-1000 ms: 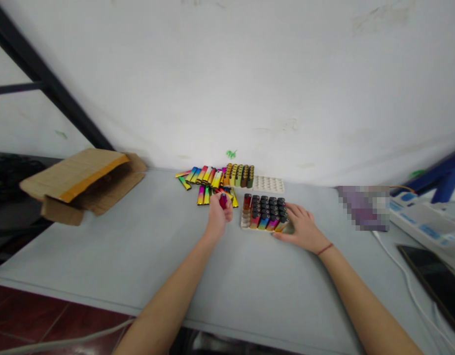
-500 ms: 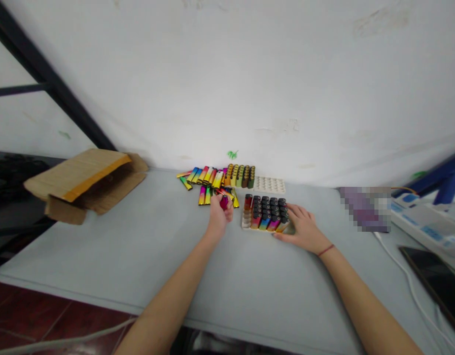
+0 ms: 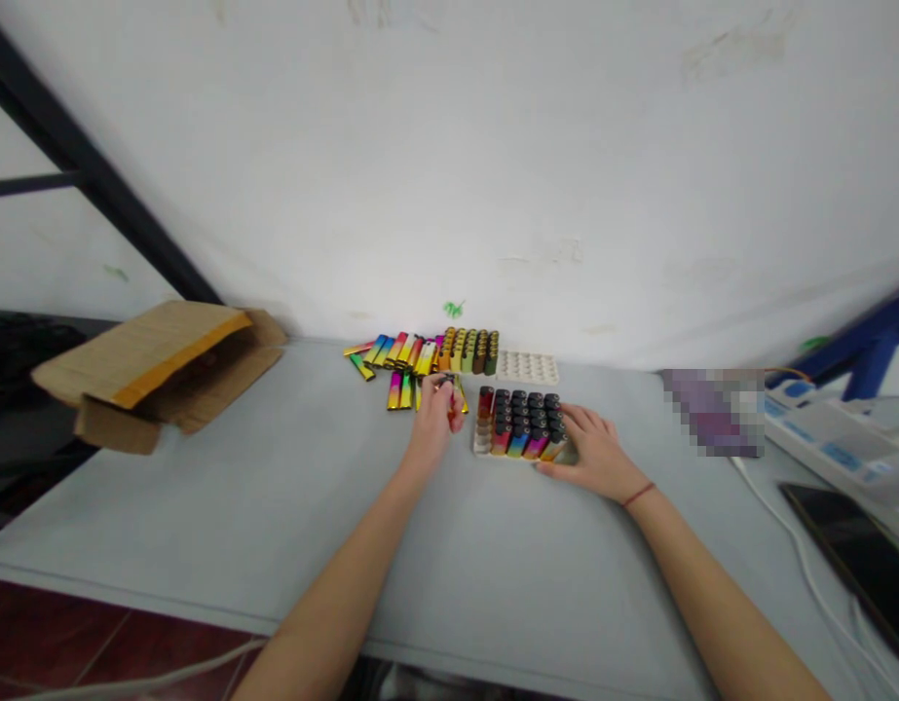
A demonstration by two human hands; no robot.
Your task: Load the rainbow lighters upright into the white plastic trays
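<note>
I am looking down on a grey worktop (image 3: 332, 477) that is running up to a white wall, and I am taking the near tray (image 3: 482, 451) as my dial's centre, twelve toward the wall. That pale tray is carrying close rows of black-topped lighters (image 3: 528, 424), all standing upright, their lower bodies showing red, blue, purple and gold. A dark red lighter (image 3: 486, 402) is standing at the tray's ten o'clock corner, and round sockets are showing at its nine o'clock edge.

At nine o'clock from the tray, just beside it, my left hand (image 3: 435, 414) is clenching a lighter (image 3: 453, 413); its dark top and a bit of red are peeking out, the rest hiding behind the fingers. Between three and four, my right hand (image 3: 593, 456) is resting against the tray, fingers spreading along its side and thumb lying at the near edge; how firmly they are pressing, I cannot tell.

At ten o'clock shiny multicoloured pieces (image 3: 398, 350) are lying in a loose heap. At eleven a gold-topped group (image 3: 469, 351) is standing upright, and at twelve a second white tray (image 3: 528, 367) is lying flat. Well apart, just past nine, a cardboard box (image 3: 164, 350) is gaping open; between three and four a black phone (image 3: 854, 550) is lying beside a white cable (image 3: 789, 535).
</note>
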